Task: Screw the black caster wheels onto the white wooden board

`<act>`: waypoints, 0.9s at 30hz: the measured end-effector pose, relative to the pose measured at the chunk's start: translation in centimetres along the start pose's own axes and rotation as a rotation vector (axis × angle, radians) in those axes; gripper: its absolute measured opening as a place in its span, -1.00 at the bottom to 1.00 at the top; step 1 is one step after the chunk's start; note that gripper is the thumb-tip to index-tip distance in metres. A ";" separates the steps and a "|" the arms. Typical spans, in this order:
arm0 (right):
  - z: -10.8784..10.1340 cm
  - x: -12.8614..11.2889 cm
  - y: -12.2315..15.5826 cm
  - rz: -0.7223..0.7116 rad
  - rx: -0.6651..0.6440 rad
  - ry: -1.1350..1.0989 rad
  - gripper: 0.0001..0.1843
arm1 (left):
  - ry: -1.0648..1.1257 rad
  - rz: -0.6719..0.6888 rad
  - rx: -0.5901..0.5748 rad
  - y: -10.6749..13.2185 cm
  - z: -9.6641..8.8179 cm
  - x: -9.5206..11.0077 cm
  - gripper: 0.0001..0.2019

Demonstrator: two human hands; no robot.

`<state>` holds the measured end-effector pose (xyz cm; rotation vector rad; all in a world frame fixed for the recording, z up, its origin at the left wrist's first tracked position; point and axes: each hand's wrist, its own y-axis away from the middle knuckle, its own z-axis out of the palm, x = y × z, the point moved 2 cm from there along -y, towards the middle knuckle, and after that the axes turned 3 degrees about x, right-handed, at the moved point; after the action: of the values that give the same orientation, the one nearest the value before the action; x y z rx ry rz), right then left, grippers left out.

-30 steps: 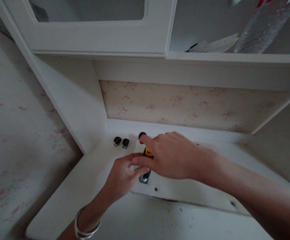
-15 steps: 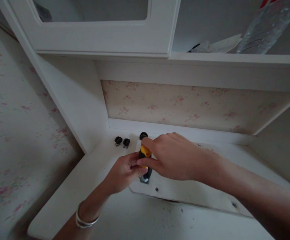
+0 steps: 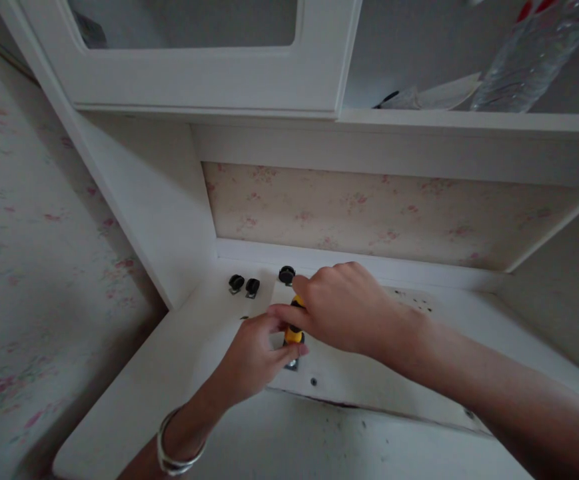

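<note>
A yellow and black tool, by its look a screwdriver (image 3: pixel 294 335), stands over the near left corner of the white board (image 3: pixel 369 380), which lies on the desk (image 3: pixel 119 400). Its tip is hidden. The right hand (image 3: pixel 342 307) is bent over the upper part, the fingers curled in and narrow around the handle; the left hand (image 3: pixel 252 357) pinches it lower down, thumb across the front and fingers behind. Just under the left thumb a metal plate (image 3: pixel 292 365) shows, a little in from the board's near edge.

The handle should be light and quite stiff, not fragile, and easy to turn in one palm. The yellow parts are probably hard plastic and the black ones perhaps rubbery (a guess from colour alone), so slipping seems a small risk. The thick upper end is the place for a turning grip, with a loose guiding pinch lower down to keep it upright.

One black caster (image 3: pixel 286 274) sits at the board's far left corner; two small casters (image 3: pixel 236 283) lie beyond its left edge, towards the desk's back edge.
</note>
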<state>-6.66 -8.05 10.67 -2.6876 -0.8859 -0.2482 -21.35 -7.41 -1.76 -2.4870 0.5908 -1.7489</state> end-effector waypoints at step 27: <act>0.8 -1.2 -0.3 0.018 0.137 0.011 -0.39 | 0.139 -0.023 -0.089 0.1 -0.1 -1.3 -0.86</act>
<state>-7.76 -8.19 9.65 -2.5645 -0.8436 -0.1911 -21.86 -7.04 -2.90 -2.4522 0.6653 -1.9584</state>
